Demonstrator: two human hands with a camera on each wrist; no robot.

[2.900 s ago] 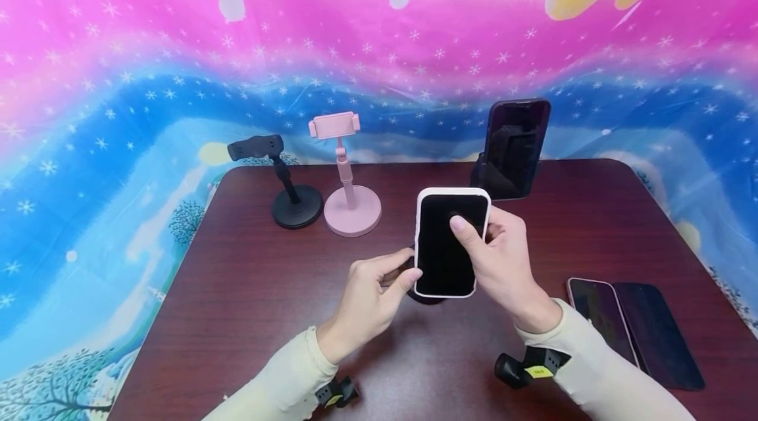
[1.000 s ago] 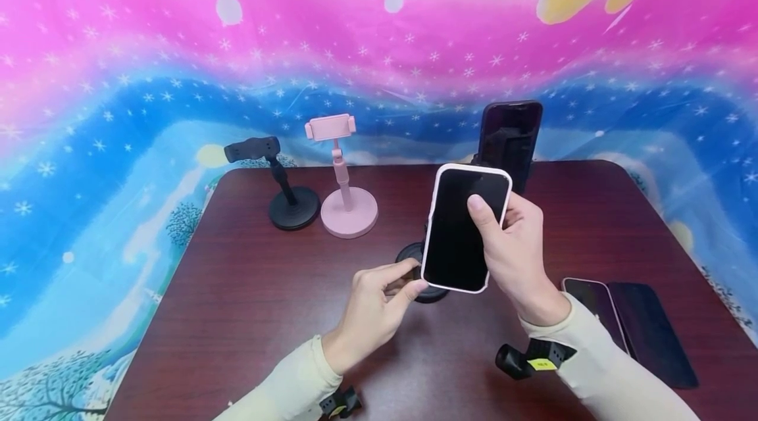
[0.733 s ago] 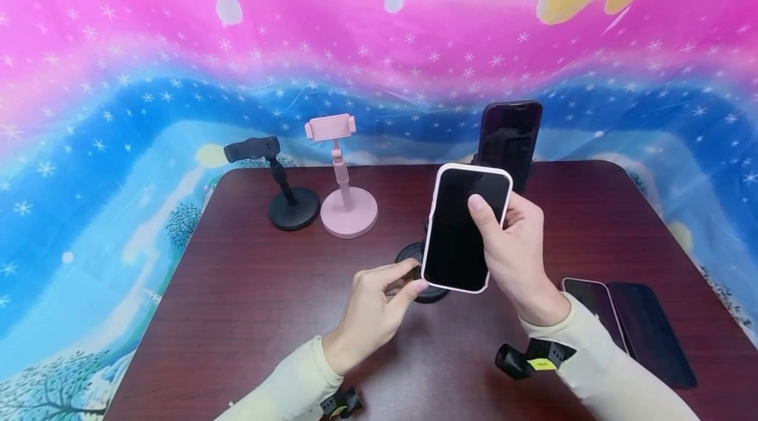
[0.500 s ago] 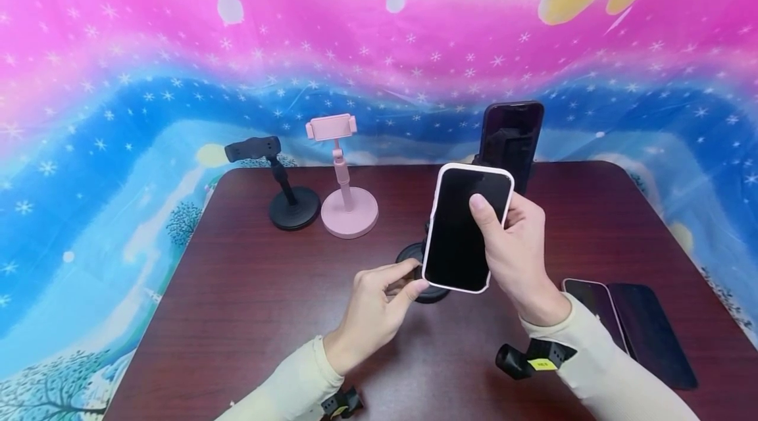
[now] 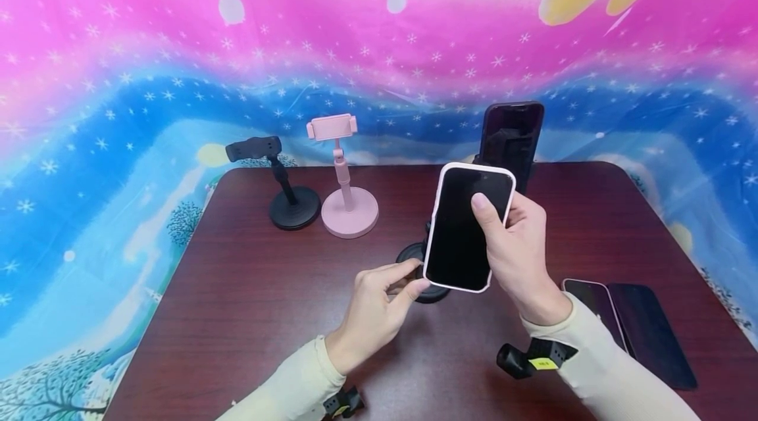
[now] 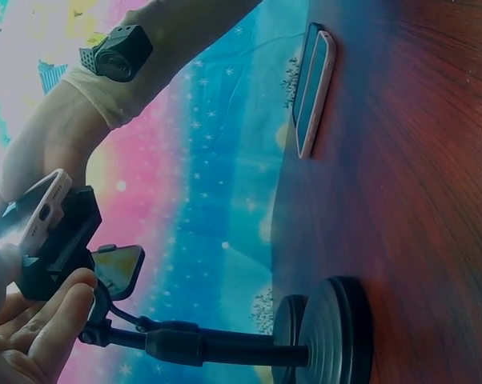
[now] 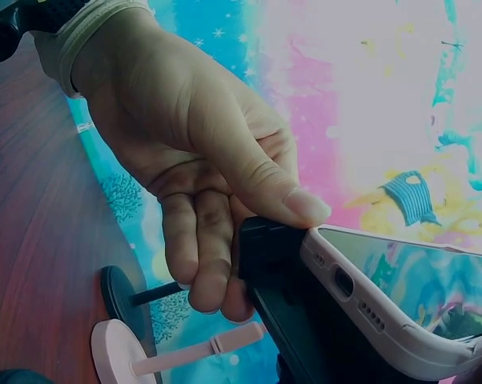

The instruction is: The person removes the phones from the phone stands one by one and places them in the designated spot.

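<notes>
A phone in a white-looking case (image 5: 464,230) leans slightly to the right in the head view, its dark screen facing me. My right hand (image 5: 521,256) grips it by the right side, thumb flat on the screen and fingers behind. Behind the phone is a black phone stand (image 6: 185,346), its round base on the table. The left wrist view shows the phone lying against the stand's black clamp (image 6: 65,248). My left hand (image 5: 373,309) pinches this clamp near the phone's lower left corner, thumb in front; in the right wrist view its other fingers (image 7: 213,272) are curled beside the clamp.
To the left stand another black phone stand (image 5: 294,207) and a pink phone stand (image 5: 349,210). At the back right a dark phone (image 5: 512,135) is held upright. Two more phones, one pink-edged (image 5: 592,302) and one dark (image 5: 654,335), lie on the table (image 5: 237,316) by my right forearm.
Since the oldest frame, the phone and my right hand have shifted up and right, and the phone has tilted, showing more of the stand's base. Over the last second both hands stay nearly still.
</notes>
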